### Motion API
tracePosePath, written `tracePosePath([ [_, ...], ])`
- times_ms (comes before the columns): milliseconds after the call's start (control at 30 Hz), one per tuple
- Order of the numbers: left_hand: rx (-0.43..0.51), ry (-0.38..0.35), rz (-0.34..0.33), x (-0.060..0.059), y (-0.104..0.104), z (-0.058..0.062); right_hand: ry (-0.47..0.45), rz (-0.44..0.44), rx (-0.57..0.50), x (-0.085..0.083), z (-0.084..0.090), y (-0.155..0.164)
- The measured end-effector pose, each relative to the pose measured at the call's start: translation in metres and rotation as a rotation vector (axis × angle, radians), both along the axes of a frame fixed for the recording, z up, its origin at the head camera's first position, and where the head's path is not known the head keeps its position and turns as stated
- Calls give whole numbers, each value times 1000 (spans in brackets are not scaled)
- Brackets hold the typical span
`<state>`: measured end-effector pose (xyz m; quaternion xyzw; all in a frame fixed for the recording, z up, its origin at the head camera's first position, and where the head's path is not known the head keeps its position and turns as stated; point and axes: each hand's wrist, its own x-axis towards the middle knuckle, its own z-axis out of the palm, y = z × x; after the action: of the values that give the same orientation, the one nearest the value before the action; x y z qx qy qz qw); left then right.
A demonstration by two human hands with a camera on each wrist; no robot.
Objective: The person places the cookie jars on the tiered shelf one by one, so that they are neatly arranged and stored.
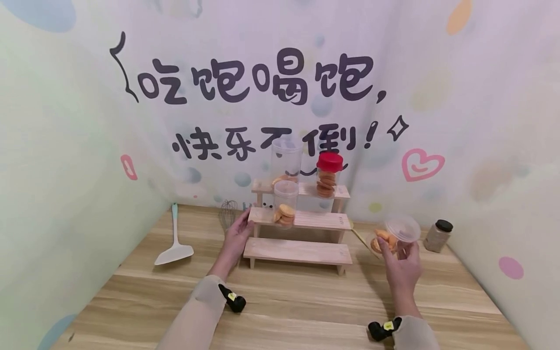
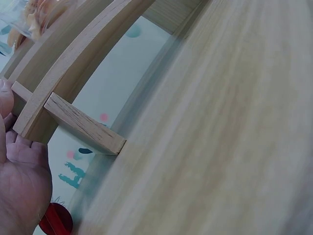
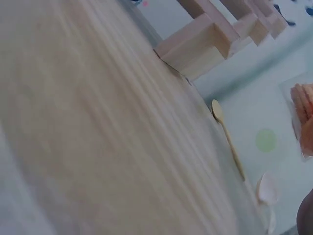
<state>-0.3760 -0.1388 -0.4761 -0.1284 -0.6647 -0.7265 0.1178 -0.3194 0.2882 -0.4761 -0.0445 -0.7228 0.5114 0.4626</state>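
A three-step wooden shelf (image 1: 297, 251) stands at the back of the table. My left hand (image 1: 242, 226) lies against its left end at the middle step, fingers fairly straight; the left wrist view shows the palm (image 2: 19, 186) beside the shelf's side rail (image 2: 73, 73). My right hand (image 1: 395, 253) holds a clear plastic jar of cookies (image 1: 393, 236), tilted, in the air to the right of the shelf. The jar's edge (image 3: 303, 117) shows in the right wrist view. A small clear cookie jar (image 1: 285, 209) sits on the middle step.
On the top step stand a tall clear jar (image 1: 286, 163) and a red-lidded cookie jar (image 1: 329, 175). A white spatula (image 1: 175, 243) and a whisk (image 1: 227, 214) lie at the left, a dark-lidded jar (image 1: 438, 236) at the right. A wooden spoon (image 3: 227, 139) lies by the wall.
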Motion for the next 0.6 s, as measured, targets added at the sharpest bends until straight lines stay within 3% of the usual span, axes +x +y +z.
tracePosePath([
  [100, -15, 0, 7, -1, 1, -1, 61, 66, 27, 0, 20, -11],
  [200, -9, -7, 12, -1, 2, -4, 54, 215, 87, 1, 44, -26],
  [300, -6, -11, -6, -2, 4, -3, -115, 346, 134, 4, 68, -41],
  [433, -25, -18, -30, -4, 2, 5, -334, 434, 159, 7, 89, -64],
  [600, -57, -55, -33, 0, -3, 12, -369, 531, 111, -1, 86, -88],
])
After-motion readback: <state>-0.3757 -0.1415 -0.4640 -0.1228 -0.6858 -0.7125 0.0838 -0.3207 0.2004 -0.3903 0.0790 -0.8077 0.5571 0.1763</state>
